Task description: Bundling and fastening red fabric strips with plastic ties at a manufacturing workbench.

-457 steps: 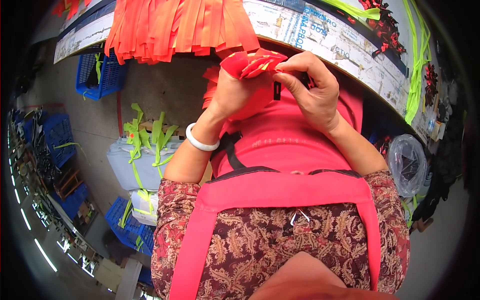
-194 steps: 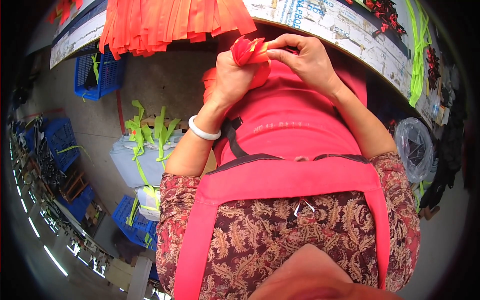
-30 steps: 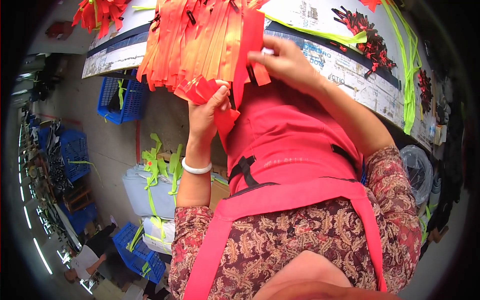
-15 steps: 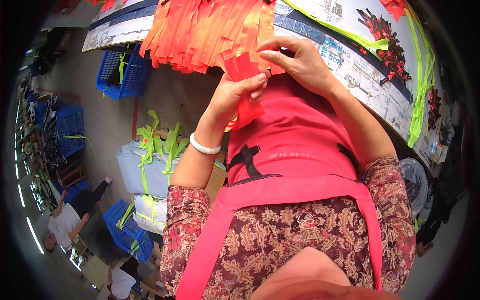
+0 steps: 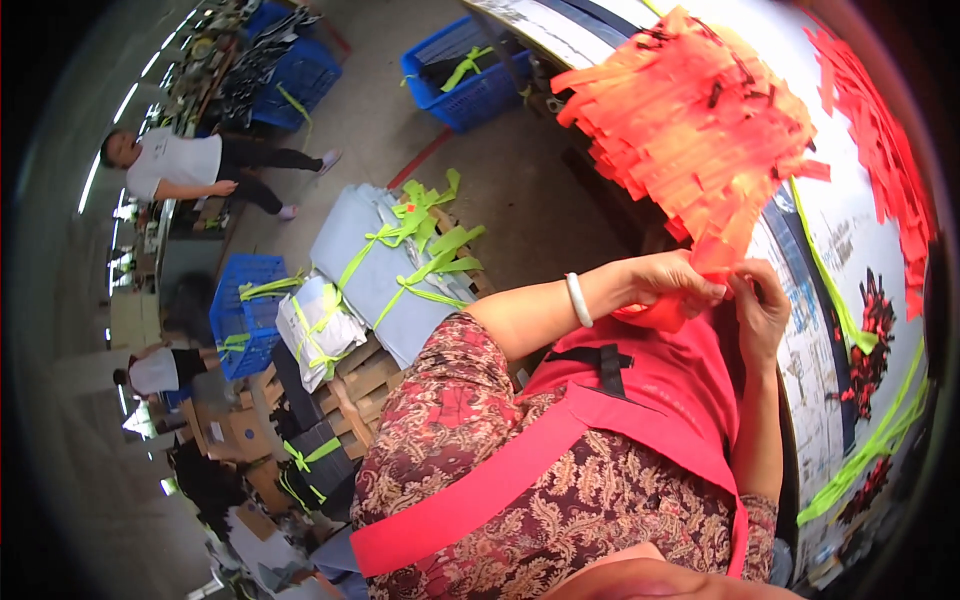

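Note:
My left hand (image 5: 668, 284), with a pale bangle (image 5: 578, 300) on its wrist, is closed round a folded bundle of orange-red fabric strips (image 5: 650, 318). Just to its right, my right hand (image 5: 762, 305) has thumb and bent fingers pinched at the edge of the strips, close to the left fingertips. Beyond both hands a large pile of orange strips (image 5: 690, 130) with dark ends hangs over the table edge. Its lower strips come down to my hands. The bundle lies against my red apron (image 5: 660, 370).
The white table (image 5: 800, 265) on the right bears more orange strips (image 5: 885, 150), yellow-green ribbons (image 5: 880, 440) and small dark-and-red pieces (image 5: 870, 345). Blue crates (image 5: 465, 75) and grey bundles (image 5: 385, 265) tied with yellow-green ribbon stand at left. A person (image 5: 190, 165) is farther off.
My view has turned, so table and pile sit farther right. My right hand has come down from above the bundle to beside my left fingers. The left hand keeps hold of the strips.

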`<state>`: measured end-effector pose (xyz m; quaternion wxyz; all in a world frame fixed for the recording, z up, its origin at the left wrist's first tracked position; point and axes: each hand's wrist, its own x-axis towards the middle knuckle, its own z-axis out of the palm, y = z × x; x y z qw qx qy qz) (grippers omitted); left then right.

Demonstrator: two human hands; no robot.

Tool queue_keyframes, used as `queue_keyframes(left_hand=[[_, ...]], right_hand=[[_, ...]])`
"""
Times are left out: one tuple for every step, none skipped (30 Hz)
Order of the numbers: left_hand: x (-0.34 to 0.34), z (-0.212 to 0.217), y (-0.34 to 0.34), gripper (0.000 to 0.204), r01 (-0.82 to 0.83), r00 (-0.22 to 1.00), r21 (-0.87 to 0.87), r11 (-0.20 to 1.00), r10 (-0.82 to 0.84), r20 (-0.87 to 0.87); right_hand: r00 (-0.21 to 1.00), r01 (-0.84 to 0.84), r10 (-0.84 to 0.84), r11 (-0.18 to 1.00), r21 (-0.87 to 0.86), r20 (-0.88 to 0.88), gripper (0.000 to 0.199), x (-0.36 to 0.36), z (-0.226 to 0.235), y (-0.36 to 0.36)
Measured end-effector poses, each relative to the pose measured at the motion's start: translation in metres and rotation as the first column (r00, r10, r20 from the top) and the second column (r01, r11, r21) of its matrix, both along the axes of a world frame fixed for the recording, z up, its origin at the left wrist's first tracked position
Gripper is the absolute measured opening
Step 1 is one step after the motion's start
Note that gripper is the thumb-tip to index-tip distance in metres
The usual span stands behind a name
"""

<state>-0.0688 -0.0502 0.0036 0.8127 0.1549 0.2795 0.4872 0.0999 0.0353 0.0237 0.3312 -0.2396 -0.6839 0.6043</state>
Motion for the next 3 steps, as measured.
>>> queue_keyframes(left_hand=[[-0.006,-0.001,-0.003,0.025,0.035,0.999,0.009,0.999,-0.035,0.034],[-0.008,-0.002,-0.007,0.036,0.004,0.999,0.054,0.999,-0.006,0.05],[-0.019,-0.002,-0.011,0.036,-0.025,0.999,0.061,0.998,0.023,0.027]], right_hand=[[0.989,0.031,0.005,0.97,-0.242,0.146,0.012,0.011,-0.001,0.008],[0.995,-0.09,0.1,0.967,-0.237,0.03,0.012,0.017,-0.005,0.015],[0.977,-0.209,0.195,0.953,-0.218,-0.084,0.013,0.019,-0.011,0.022]])
